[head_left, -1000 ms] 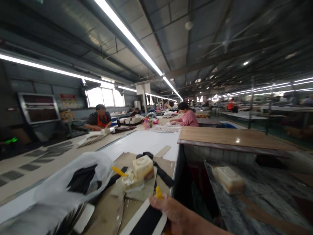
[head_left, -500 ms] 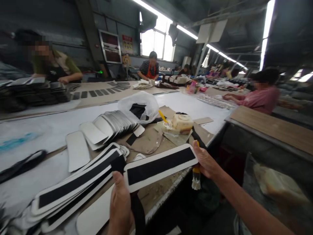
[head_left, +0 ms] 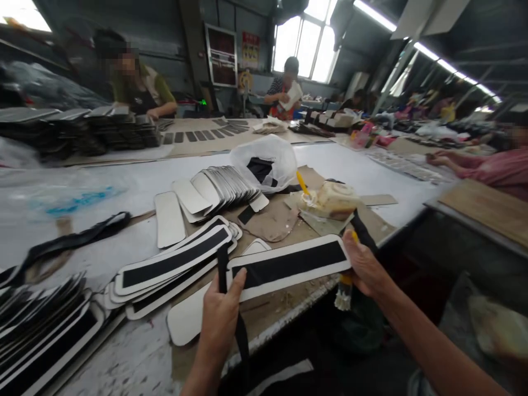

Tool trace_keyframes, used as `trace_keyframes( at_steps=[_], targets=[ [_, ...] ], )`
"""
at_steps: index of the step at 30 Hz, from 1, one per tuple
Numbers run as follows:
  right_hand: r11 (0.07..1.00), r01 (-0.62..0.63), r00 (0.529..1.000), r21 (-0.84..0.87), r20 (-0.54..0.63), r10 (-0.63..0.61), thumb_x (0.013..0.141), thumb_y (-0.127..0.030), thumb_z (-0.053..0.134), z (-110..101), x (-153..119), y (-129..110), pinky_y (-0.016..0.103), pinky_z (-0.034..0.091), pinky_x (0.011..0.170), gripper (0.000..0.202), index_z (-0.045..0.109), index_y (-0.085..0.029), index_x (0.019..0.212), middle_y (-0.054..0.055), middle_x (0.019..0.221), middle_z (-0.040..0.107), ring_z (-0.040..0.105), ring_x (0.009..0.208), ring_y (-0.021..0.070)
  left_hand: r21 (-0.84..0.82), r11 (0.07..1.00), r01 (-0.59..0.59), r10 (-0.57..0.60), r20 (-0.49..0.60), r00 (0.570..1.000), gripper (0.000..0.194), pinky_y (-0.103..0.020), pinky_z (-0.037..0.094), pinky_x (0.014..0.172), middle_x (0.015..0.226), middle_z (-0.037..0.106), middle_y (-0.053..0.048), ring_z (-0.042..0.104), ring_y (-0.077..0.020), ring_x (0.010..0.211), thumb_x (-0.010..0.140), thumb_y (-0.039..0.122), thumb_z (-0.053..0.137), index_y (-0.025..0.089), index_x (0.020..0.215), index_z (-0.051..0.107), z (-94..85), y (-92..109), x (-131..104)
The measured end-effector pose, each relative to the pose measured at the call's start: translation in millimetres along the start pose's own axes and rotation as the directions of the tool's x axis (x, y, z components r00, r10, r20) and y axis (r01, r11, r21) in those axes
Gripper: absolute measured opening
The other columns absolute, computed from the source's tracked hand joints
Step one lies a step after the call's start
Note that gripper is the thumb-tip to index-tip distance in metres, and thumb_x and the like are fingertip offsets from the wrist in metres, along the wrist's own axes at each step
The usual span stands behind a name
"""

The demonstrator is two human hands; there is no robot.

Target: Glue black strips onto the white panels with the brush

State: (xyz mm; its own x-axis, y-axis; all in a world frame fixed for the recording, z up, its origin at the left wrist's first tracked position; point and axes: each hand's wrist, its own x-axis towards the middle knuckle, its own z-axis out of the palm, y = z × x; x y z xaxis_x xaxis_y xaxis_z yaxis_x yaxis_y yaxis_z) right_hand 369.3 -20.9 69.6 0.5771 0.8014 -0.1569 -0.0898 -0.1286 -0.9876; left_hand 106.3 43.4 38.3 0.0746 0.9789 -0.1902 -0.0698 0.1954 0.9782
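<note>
A long white panel with a black strip (head_left: 289, 268) is held up between my hands over the table's front edge. My left hand (head_left: 223, 308) grips its near left end, thumb on top, with a narrow black band (head_left: 223, 267) beside the thumb. At the panel's right end, my right hand (head_left: 363, 264) pinches the corner and also holds a yellow-handled brush (head_left: 343, 294), its bristles pointing down. Similar panels (head_left: 177, 261) lie stacked left of my left hand, and a plain white piece (head_left: 185, 319) lies just behind it.
Beyond are fanned white pieces (head_left: 214, 190), a plastic bag (head_left: 268, 159) of black material, and a glue-smeared container (head_left: 334, 199) with a yellow handle. More stacked panels (head_left: 45, 335) are at lower left. People work around the table (head_left: 144, 176); a wooden board (head_left: 490, 203) lies right.
The view has turned left and things appear shifted right. My left thumb has moved onto the panel's black strip, and the black band now stands upright beside it.
</note>
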Motion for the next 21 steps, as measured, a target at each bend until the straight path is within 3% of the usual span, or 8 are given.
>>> trace_keyframes(
  at_steps=[3,10,14,17,21],
  targets=[
    [0.995,-0.035,0.997,0.094,0.079,0.028,0.069,-0.078,0.047,1,-1,-2,0.016,0.027,0.031,0.061,0.050,-0.017,0.064,-0.004,0.048,0.042,0.036,0.037,0.0060,-0.007,1.000,0.020,-0.020,-0.028,0.999,0.047,-0.035,0.045,0.084,0.093,0.069,-0.007,0.062,-0.0253,0.088,0.069,0.048,0.071,0.013,0.101,0.064,-2.5,-5,3],
    [0.999,-0.019,0.998,-0.045,0.054,0.022,0.062,-0.053,0.075,2,-9,-6,0.015,0.025,0.034,0.045,0.050,-0.016,0.067,-0.007,0.051,0.039,0.031,0.041,0.0039,0.053,0.998,0.044,-0.046,0.026,0.999,0.046,-0.030,0.045,0.079,0.094,0.067,-0.006,0.059,-0.0240,0.091,0.072,0.051,0.068,0.015,0.100,0.062,-7.2,4,-5],
    [0.999,-0.019,1.000,-0.045,-0.003,0.018,0.060,-0.051,0.077,5,-7,-4,0.016,0.025,0.033,0.044,0.050,-0.017,0.065,-0.007,0.052,0.038,0.031,0.041,0.0041,0.176,0.979,0.103,-0.115,0.059,0.992,0.040,-0.025,0.040,0.055,0.065,0.056,0.002,0.050,-0.0155,0.060,0.069,0.053,0.070,0.016,0.080,0.058,-14.6,1,-10],
    [0.998,-0.026,1.000,-0.053,-0.016,0.026,0.059,-0.050,0.077,6,-3,0,0.016,0.026,0.033,0.042,0.051,-0.017,0.064,-0.007,0.052,0.039,0.032,0.041,0.0044,0.109,0.982,0.153,-0.163,0.090,0.983,0.039,-0.022,0.031,0.047,0.058,0.043,0.006,0.036,-0.0094,0.049,0.072,0.052,0.067,0.017,0.076,0.052,-16.2,-2,-14],
    [0.997,-0.018,1.000,-0.068,-0.001,0.018,0.063,-0.048,0.076,8,-1,3,0.017,0.029,0.033,0.037,0.053,-0.019,0.064,-0.005,0.053,0.041,0.035,0.042,0.0057,0.015,0.990,0.144,-0.144,0.126,0.981,0.034,-0.020,0.032,0.047,0.067,0.047,0.004,0.038,-0.0091,0.054,0.076,0.047,0.065,0.017,0.086,0.052,-12.3,0,-18]
  ],
)
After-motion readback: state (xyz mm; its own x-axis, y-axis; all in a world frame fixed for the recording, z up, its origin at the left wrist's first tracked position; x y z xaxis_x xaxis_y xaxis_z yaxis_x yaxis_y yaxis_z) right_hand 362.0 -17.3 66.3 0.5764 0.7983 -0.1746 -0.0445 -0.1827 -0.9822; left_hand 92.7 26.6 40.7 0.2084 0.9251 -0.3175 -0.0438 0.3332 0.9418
